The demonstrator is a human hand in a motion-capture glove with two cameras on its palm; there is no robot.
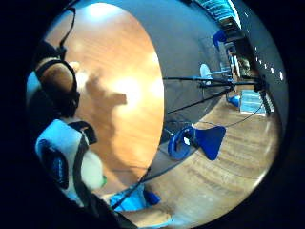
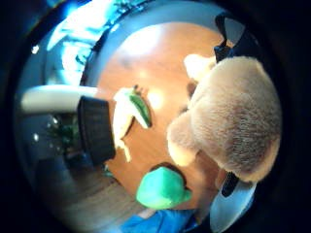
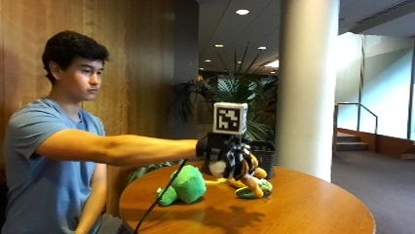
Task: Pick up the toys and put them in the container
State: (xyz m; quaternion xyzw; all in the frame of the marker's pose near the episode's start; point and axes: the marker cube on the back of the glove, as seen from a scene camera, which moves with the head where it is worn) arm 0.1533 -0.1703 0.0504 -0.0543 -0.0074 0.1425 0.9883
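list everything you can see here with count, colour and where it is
table: 1, round, brown wood, in front of the person
basket: 1, dark, on the far side of the table
green plush toy: 1, green, on the table near the person
yellow and green plush toy: 1, lying on the table by the basket
tan plush toy: 1, tan, held up above the table
pillar: 1, pale, behind the table
potted plant: 1, green, behind the table
right hand: 1, black glove, arm stretched out over the table, gripping the tan plush toy
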